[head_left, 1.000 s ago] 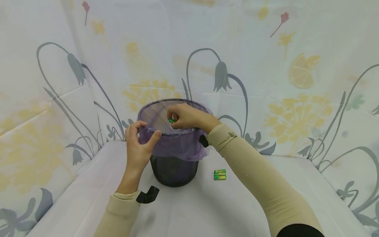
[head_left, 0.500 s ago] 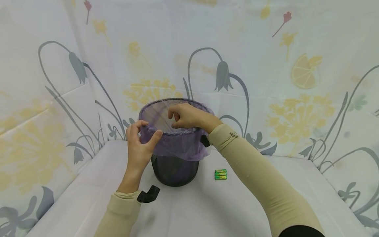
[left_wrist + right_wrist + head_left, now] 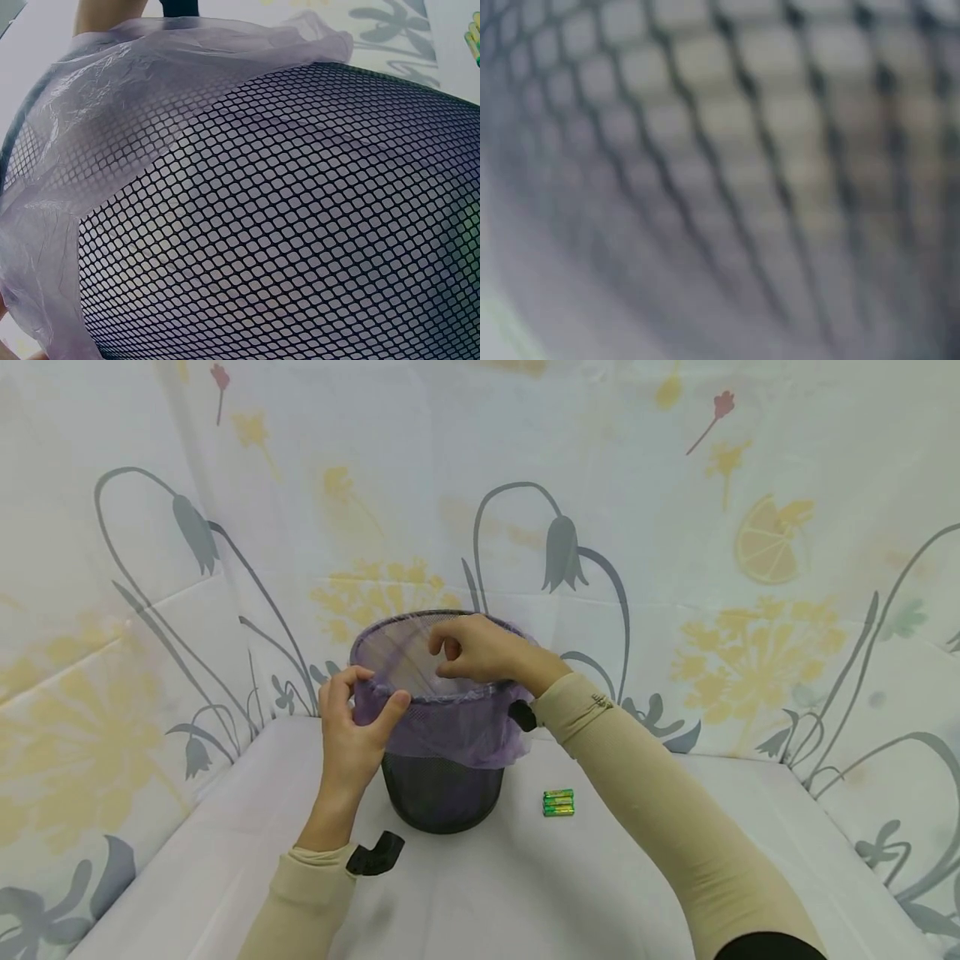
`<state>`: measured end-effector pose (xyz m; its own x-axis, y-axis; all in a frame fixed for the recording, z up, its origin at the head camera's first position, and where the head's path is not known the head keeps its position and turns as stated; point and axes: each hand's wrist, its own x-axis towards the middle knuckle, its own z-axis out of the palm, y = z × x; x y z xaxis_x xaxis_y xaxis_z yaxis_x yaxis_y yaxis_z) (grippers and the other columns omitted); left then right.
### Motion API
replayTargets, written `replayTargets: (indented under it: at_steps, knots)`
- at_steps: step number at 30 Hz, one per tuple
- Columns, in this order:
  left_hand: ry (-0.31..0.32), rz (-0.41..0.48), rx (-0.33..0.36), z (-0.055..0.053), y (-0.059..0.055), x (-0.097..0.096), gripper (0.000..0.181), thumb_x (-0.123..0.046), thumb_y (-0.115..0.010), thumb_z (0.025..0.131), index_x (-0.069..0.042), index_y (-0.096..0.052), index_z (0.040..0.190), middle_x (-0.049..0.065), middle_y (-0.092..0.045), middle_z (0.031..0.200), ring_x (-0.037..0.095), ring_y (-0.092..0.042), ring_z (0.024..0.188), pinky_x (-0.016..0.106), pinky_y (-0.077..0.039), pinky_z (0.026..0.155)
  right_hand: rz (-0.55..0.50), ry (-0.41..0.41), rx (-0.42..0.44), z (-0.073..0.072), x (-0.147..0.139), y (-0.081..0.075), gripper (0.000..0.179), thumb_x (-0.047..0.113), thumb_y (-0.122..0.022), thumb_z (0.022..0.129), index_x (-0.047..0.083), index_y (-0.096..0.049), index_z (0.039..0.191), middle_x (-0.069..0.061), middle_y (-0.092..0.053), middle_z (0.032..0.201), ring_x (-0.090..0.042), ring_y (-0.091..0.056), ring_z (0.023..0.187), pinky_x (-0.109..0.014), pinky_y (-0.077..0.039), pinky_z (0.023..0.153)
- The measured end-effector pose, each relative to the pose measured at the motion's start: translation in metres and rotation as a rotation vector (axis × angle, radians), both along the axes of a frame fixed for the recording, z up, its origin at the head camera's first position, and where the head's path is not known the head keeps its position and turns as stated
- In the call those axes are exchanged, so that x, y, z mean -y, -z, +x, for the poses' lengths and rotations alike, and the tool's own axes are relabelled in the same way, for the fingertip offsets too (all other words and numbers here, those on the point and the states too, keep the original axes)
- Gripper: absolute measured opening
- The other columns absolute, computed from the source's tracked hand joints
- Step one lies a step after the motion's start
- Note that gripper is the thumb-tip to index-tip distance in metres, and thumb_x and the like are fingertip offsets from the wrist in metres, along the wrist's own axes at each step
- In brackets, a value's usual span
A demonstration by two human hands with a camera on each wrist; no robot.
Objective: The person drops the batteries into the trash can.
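A black wire-mesh trash can (image 3: pixel 442 797) stands upright with a thin purple trash bag (image 3: pixel 450 731) folded down over its rim. My left hand (image 3: pixel 352 739) grips the rim and bag at the near left, thumb in front and fingers at the left side. My right hand (image 3: pixel 483 652) is over the mouth of the can, fingers loosely bent, with nothing seen between them. In the left wrist view the mesh wall (image 3: pixel 285 210) fills most of the picture, and a green blur shows through it at the right edge. The right wrist view shows only blurred mesh (image 3: pixel 727 150).
Several green and yellow batteries (image 3: pixel 558 802) lie side by side on the white tablecloth (image 3: pixel 465 902), right of the can. A floral cloth (image 3: pixel 615 452) hangs behind. My right forearm (image 3: pixel 652 793) reaches across the right side of the table.
One second ago my right hand pinched a green battery over the can; it is gone from the fingers now. The right hand has shifted slightly right. The left hand stays put.
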<state>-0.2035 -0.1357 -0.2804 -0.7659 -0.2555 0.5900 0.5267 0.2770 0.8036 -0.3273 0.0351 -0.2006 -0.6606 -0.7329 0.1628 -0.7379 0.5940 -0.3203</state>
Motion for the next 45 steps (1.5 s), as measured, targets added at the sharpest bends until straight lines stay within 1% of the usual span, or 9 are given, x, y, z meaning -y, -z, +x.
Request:
replayTargets:
  at_steps: [7,11,16,20,26,29,33,41,45]
  knots:
    - [-0.004,-0.003,-0.004,0.000,0.001,0.001,0.043,-0.010,-0.071,0.084,0.000,-0.048,0.119,0.016,-0.034,0.121,0.021,-0.034,0.108,0.036,-0.034,0.079,-0.105,-0.005,-0.078,0.006,-0.021,-0.008,0.023,0.018,-0.069,0.087,0.011,-0.062,0.108,-0.002,-0.059,0.083,-0.017,-0.053,0.071,-0.031,-0.045,0.071]
    - [-0.006,-0.008,0.000,0.000,0.001,0.001,0.043,-0.009,-0.070,0.084,0.001,-0.047,0.119,0.016,-0.034,0.119,0.020,-0.033,0.107,0.035,-0.034,0.078,-0.169,-0.026,-0.125,0.013,-0.038,-0.010,0.020,0.016,-0.070,0.086,0.011,-0.064,0.105,-0.001,-0.059,0.081,-0.015,-0.054,0.071,-0.031,-0.046,0.070]
    - [-0.001,-0.009,-0.014,0.000,0.001,-0.001,0.043,-0.008,-0.071,0.084,0.002,-0.048,0.118,0.017,-0.035,0.119,0.021,-0.033,0.106,0.036,-0.032,0.079,-0.237,-0.014,-0.162,0.027,-0.067,-0.007,0.018,0.016,-0.070,0.086,0.014,-0.064,0.103,0.001,-0.059,0.081,-0.013,-0.054,0.071,-0.030,-0.046,0.068]
    - [0.000,-0.011,-0.018,-0.001,0.001,-0.002,0.042,-0.008,-0.071,0.083,0.001,-0.048,0.118,0.018,-0.035,0.119,0.023,-0.033,0.106,0.037,-0.030,0.083,-0.283,-0.009,-0.191,0.040,-0.090,0.001,0.019,0.015,-0.071,0.086,0.012,-0.064,0.104,0.002,-0.059,0.082,-0.012,-0.054,0.072,-0.029,-0.047,0.067]
    - [0.000,-0.012,-0.002,0.001,-0.001,-0.001,0.042,-0.010,-0.070,0.084,0.000,-0.048,0.118,0.017,-0.034,0.120,0.025,-0.033,0.110,0.037,-0.029,0.086,-0.357,-0.041,-0.215,0.052,-0.111,0.022,0.016,0.009,-0.068,0.087,0.007,-0.065,0.103,0.002,-0.058,0.081,-0.011,-0.054,0.071,-0.026,-0.046,0.065]
    - [-0.002,-0.011,0.001,0.002,0.000,0.000,0.042,-0.009,-0.070,0.084,0.000,-0.047,0.118,0.017,-0.034,0.120,0.025,-0.033,0.110,0.036,-0.028,0.087,-0.383,-0.066,-0.215,0.054,-0.117,0.036,0.015,0.006,-0.068,0.087,0.005,-0.065,0.102,0.003,-0.057,0.079,-0.011,-0.053,0.070,-0.025,-0.046,0.064]
    - [-0.001,-0.009,-0.004,0.000,0.001,0.000,0.042,-0.008,-0.070,0.084,0.001,-0.047,0.118,0.015,-0.034,0.119,0.025,-0.033,0.110,0.037,-0.028,0.086,-0.380,-0.080,-0.200,0.055,-0.125,0.055,0.016,0.005,-0.068,0.086,0.004,-0.064,0.102,0.004,-0.057,0.079,-0.010,-0.053,0.070,-0.025,-0.047,0.063]
    - [0.005,-0.015,-0.005,-0.001,0.002,0.001,0.042,-0.007,-0.070,0.084,0.001,-0.047,0.118,0.012,-0.032,0.117,0.025,-0.032,0.110,0.038,-0.028,0.085,-0.341,-0.014,-0.155,0.058,-0.136,0.094,0.016,0.011,-0.070,0.086,0.014,-0.063,0.101,0.008,-0.056,0.080,-0.008,-0.053,0.071,-0.025,-0.047,0.063]
    - [0.008,-0.013,-0.005,0.000,0.002,0.001,0.041,-0.007,-0.070,0.085,0.001,-0.047,0.118,0.010,-0.031,0.117,0.024,-0.032,0.109,0.038,-0.028,0.085,-0.333,0.022,-0.111,0.059,-0.140,0.112,0.018,0.011,-0.071,0.085,0.015,-0.063,0.101,0.008,-0.055,0.079,-0.009,-0.052,0.070,-0.025,-0.047,0.063]
